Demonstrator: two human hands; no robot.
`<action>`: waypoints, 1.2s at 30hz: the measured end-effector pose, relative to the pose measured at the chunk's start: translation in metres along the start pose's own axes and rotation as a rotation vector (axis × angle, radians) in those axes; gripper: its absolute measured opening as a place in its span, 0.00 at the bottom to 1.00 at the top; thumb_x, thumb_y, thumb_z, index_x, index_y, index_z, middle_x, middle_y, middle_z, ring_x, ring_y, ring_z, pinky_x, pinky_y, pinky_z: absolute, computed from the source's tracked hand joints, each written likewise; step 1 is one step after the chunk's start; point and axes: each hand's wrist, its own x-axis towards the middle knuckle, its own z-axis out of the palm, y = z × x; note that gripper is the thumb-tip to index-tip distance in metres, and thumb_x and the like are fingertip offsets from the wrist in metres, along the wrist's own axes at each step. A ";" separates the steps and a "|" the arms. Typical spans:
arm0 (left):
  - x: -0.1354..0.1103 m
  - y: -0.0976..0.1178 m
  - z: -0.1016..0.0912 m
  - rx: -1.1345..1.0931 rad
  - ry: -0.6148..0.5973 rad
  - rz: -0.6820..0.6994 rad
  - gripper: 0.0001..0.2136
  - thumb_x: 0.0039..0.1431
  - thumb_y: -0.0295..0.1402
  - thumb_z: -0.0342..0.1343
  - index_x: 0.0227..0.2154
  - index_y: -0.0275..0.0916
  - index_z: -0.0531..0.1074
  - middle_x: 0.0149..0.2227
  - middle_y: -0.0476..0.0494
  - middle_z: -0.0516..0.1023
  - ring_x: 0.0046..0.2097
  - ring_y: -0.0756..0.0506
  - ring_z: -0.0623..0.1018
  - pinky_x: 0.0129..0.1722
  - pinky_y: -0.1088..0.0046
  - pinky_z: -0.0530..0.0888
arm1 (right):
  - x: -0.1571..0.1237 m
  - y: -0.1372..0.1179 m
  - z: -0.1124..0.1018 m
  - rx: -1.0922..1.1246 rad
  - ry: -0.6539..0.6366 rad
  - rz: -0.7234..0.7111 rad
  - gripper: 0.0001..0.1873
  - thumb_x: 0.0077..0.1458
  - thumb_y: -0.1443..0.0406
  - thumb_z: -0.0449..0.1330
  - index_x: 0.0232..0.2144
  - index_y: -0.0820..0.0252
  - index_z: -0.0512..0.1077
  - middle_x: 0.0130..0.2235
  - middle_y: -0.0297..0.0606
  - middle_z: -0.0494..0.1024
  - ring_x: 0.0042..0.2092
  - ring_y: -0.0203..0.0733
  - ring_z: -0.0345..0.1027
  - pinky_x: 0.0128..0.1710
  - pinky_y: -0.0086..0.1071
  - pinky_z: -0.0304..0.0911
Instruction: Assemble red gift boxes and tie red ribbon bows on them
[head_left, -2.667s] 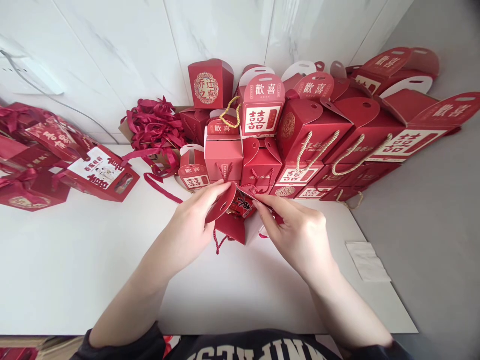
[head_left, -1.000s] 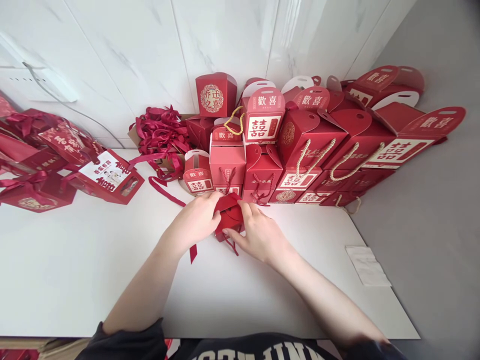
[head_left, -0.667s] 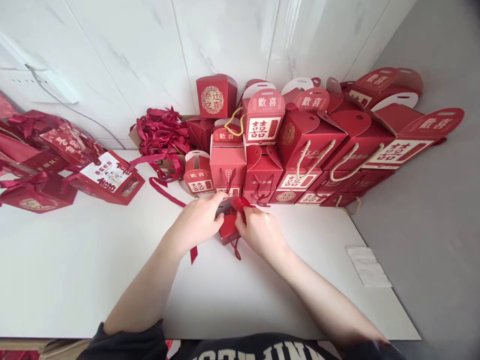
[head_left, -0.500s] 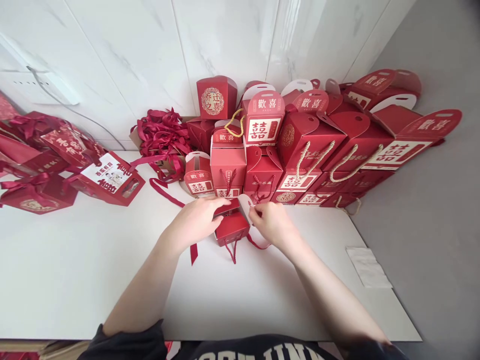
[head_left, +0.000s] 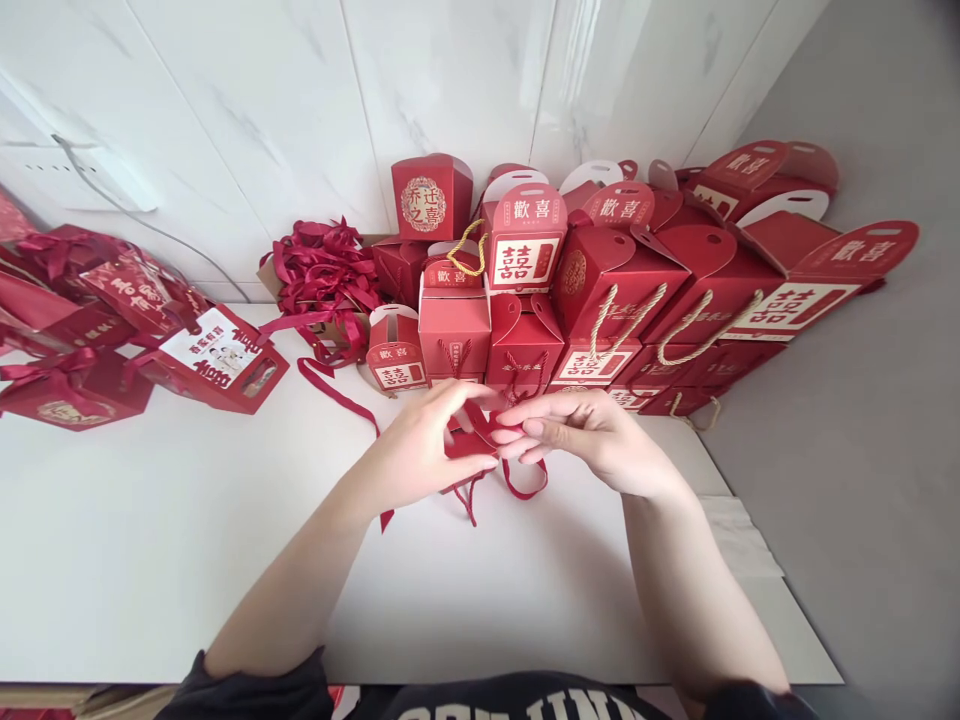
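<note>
A small red gift box [head_left: 471, 442] with a twisted red cord handle [head_left: 469, 495] stands on the white table, partly hidden by both hands. My left hand [head_left: 424, 435] curves around its upper left side, thumb and fingers apart; whether it touches the box is hard to see. At the box's upper right, my right hand [head_left: 589, 435] pinches a dark red ribbon [head_left: 527, 494], which loops down beside the box. Another stretch of ribbon lies on the table to the left, running behind my left wrist.
Stacked red gift boxes [head_left: 604, 285], several with rope handles, line the tiled wall. A pile of red ribbons [head_left: 326, 265] fills a carton at the back. Ribbon-tied boxes [head_left: 75, 385] stand at left. A white tissue [head_left: 739, 535] lies near the grey wall at right.
My right hand has turned palm inward and its fingers now lie over the box's top right with ribbon in them. My left hand has shifted slightly right, with its thumb lower.
</note>
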 end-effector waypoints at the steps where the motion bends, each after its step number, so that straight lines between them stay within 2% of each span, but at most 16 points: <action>1: -0.001 0.002 0.002 -0.093 -0.049 -0.025 0.21 0.53 0.38 0.63 0.50 0.43 0.71 0.46 0.44 0.77 0.40 0.45 0.78 0.39 0.70 0.75 | -0.001 0.000 0.001 0.014 -0.032 -0.007 0.12 0.60 0.61 0.61 0.43 0.59 0.78 0.41 0.42 0.83 0.42 0.44 0.79 0.41 0.35 0.75; 3: -0.002 0.003 0.007 -0.286 -0.137 -0.126 0.13 0.59 0.39 0.58 0.45 0.40 0.75 0.36 0.45 0.79 0.32 0.48 0.78 0.31 0.73 0.75 | -0.001 -0.001 0.002 0.027 -0.076 -0.037 0.15 0.62 0.60 0.58 0.48 0.58 0.75 0.39 0.42 0.82 0.41 0.43 0.79 0.38 0.34 0.74; 5: -0.001 0.004 0.012 -0.428 -0.153 -0.228 0.14 0.63 0.42 0.53 0.39 0.37 0.77 0.29 0.44 0.78 0.25 0.50 0.76 0.23 0.76 0.72 | -0.001 0.001 0.003 -0.003 0.003 -0.122 0.18 0.64 0.59 0.56 0.54 0.55 0.71 0.36 0.39 0.82 0.38 0.40 0.78 0.36 0.32 0.73; 7: 0.000 0.004 0.013 -0.523 -0.093 -0.259 0.16 0.64 0.44 0.52 0.39 0.36 0.77 0.31 0.43 0.79 0.22 0.52 0.74 0.19 0.78 0.69 | 0.001 0.003 0.005 -0.060 0.166 -0.223 0.19 0.63 0.59 0.57 0.55 0.53 0.68 0.38 0.36 0.80 0.40 0.37 0.76 0.40 0.30 0.71; 9: 0.001 0.003 0.011 -0.612 -0.022 -0.219 0.15 0.63 0.43 0.54 0.41 0.37 0.76 0.35 0.42 0.79 0.23 0.52 0.75 0.19 0.79 0.70 | 0.006 0.008 0.008 -0.084 0.225 -0.246 0.18 0.61 0.60 0.60 0.53 0.53 0.70 0.44 0.37 0.79 0.47 0.37 0.73 0.48 0.32 0.69; 11: 0.002 0.001 0.008 -0.689 0.011 -0.153 0.12 0.63 0.41 0.55 0.42 0.38 0.76 0.33 0.44 0.78 0.25 0.52 0.75 0.23 0.78 0.72 | 0.012 0.015 0.013 -0.054 0.112 -0.190 0.17 0.59 0.60 0.62 0.50 0.55 0.72 0.47 0.39 0.79 0.49 0.39 0.73 0.53 0.35 0.67; 14: 0.002 -0.003 0.003 -0.743 0.061 -0.088 0.12 0.65 0.40 0.53 0.39 0.38 0.77 0.30 0.47 0.75 0.27 0.54 0.72 0.28 0.78 0.72 | 0.019 0.025 0.019 -0.007 -0.042 -0.091 0.13 0.55 0.59 0.65 0.40 0.61 0.77 0.38 0.39 0.81 0.40 0.40 0.76 0.45 0.36 0.71; 17: 0.003 -0.006 -0.004 -0.756 0.148 -0.098 0.18 0.67 0.42 0.48 0.36 0.36 0.78 0.29 0.45 0.73 0.25 0.55 0.68 0.25 0.79 0.67 | 0.021 0.031 0.018 0.050 -0.058 0.015 0.12 0.53 0.59 0.67 0.34 0.63 0.79 0.31 0.38 0.81 0.33 0.39 0.77 0.38 0.35 0.74; 22: 0.004 -0.011 -0.025 -0.748 0.264 -0.191 0.20 0.64 0.45 0.51 0.36 0.33 0.80 0.27 0.41 0.77 0.20 0.55 0.66 0.18 0.78 0.61 | 0.016 0.026 0.011 0.066 -0.190 0.155 0.13 0.47 0.60 0.71 0.31 0.65 0.80 0.28 0.39 0.81 0.29 0.38 0.77 0.33 0.31 0.74; 26: 0.002 -0.016 -0.042 -0.668 0.265 -0.306 0.22 0.62 0.47 0.51 0.41 0.33 0.79 0.22 0.42 0.77 0.17 0.52 0.69 0.16 0.77 0.61 | 0.010 0.015 0.011 -0.011 -0.237 0.082 0.12 0.46 0.60 0.71 0.26 0.64 0.77 0.25 0.36 0.79 0.28 0.37 0.74 0.30 0.30 0.71; 30: 0.000 -0.025 -0.056 -0.582 0.354 -0.322 0.22 0.62 0.48 0.51 0.43 0.33 0.79 0.17 0.44 0.75 0.18 0.49 0.73 0.17 0.76 0.65 | -0.005 -0.003 -0.002 -0.270 -0.206 -0.082 0.11 0.46 0.61 0.71 0.22 0.61 0.75 0.23 0.33 0.76 0.25 0.33 0.68 0.26 0.27 0.65; 34: 0.002 -0.027 -0.057 -0.541 0.455 -0.303 0.22 0.62 0.47 0.51 0.43 0.33 0.79 0.28 0.40 0.81 0.18 0.50 0.73 0.19 0.74 0.70 | -0.032 -0.025 -0.035 -0.530 -0.285 -0.208 0.06 0.49 0.64 0.69 0.24 0.57 0.77 0.22 0.33 0.76 0.23 0.33 0.66 0.23 0.27 0.60; 36: 0.003 -0.022 -0.048 -0.533 0.424 -0.302 0.23 0.63 0.48 0.50 0.43 0.33 0.79 0.33 0.38 0.82 0.18 0.51 0.73 0.20 0.73 0.72 | -0.043 -0.034 -0.050 -0.598 -0.432 -0.155 0.02 0.51 0.66 0.67 0.27 0.55 0.80 0.24 0.34 0.78 0.24 0.34 0.69 0.25 0.27 0.62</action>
